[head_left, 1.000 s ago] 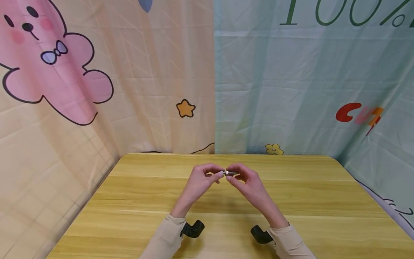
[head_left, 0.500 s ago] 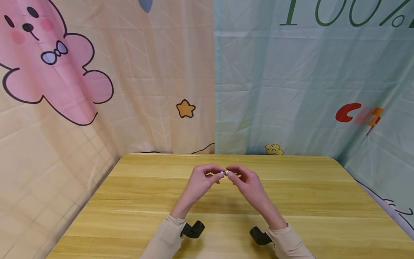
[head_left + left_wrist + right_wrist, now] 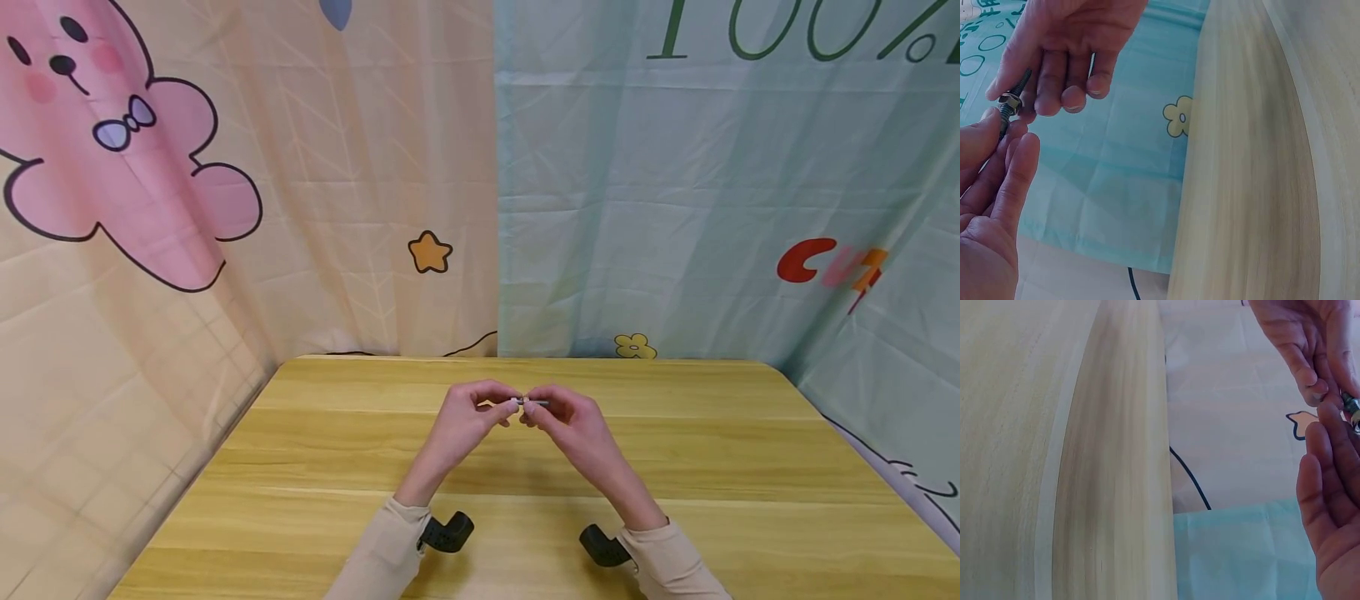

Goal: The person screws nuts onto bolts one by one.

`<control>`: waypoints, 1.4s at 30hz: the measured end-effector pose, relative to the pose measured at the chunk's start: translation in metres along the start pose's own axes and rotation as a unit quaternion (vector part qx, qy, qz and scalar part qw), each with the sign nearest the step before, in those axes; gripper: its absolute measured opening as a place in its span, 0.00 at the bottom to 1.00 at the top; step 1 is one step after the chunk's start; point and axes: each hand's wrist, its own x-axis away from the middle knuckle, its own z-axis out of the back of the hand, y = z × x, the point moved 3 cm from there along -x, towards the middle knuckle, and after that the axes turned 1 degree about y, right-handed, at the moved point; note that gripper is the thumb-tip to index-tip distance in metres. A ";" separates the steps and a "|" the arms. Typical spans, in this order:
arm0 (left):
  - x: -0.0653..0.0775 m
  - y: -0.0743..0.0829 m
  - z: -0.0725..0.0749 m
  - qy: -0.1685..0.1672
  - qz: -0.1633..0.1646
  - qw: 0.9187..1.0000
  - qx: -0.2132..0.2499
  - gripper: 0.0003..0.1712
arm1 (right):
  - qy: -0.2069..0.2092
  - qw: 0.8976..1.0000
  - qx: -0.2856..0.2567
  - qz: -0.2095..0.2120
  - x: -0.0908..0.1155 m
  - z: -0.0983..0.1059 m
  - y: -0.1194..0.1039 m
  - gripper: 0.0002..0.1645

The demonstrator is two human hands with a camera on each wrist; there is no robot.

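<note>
"What do you read at the hands?"

"From my remote screen, I see the left hand (image 3: 472, 412) pinching one end of a slim, dark, threaded metal bolt (image 3: 1006, 113). The right hand (image 3: 567, 419) has its thumb and a finger about a small, shiny, faceted metal nut (image 3: 1011, 102) partway along it, the other fingers loosely bent."

"So where's the bolt?"

"In the air between both sets of fingertips, lying roughly level in the head view."

"How would it handle?"

"I'd judge it light, stiff and hard to damage, but tiny and maybe slippery. I'd hold the bolt by its end, off the thread, and the nut across its flats. The left fingers cover that end, so I can't tell whether there's a head."

"Counts?"

"One bolt, one nut that I can make out, two hands. Further out, two beige fabric sleeves (image 3: 386, 546), two black, bent wrist mounts (image 3: 448, 532) and one yellowish wood-grain table (image 3: 337, 417). Behind it, one peach curtain (image 3: 330, 250) and one mint-green curtain (image 3: 570, 208), with one orange printed star (image 3: 430, 252) and one yellow printed flower (image 3: 634, 346)."
</note>
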 end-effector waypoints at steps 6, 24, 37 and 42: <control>-0.007 -0.023 0.000 0.005 0.001 1.000 -0.004 0.06 | 0.019 0.999 0.025 -0.020 0.000 0.001 0.002 0.17; 0.001 0.001 0.000 0.003 -0.003 1.000 -0.010 0.06 | 0.020 0.999 0.033 -0.019 0.000 0.000 0.003 0.14; 0.003 0.007 0.002 0.006 0.001 1.000 -0.009 0.06 | 0.015 0.999 0.020 0.046 -0.001 0.000 0.000 0.15; 0.004 0.008 0.002 0.005 0.000 1.000 -0.006 0.06 | 0.010 0.999 0.018 0.041 -0.001 0.000 0.000 0.13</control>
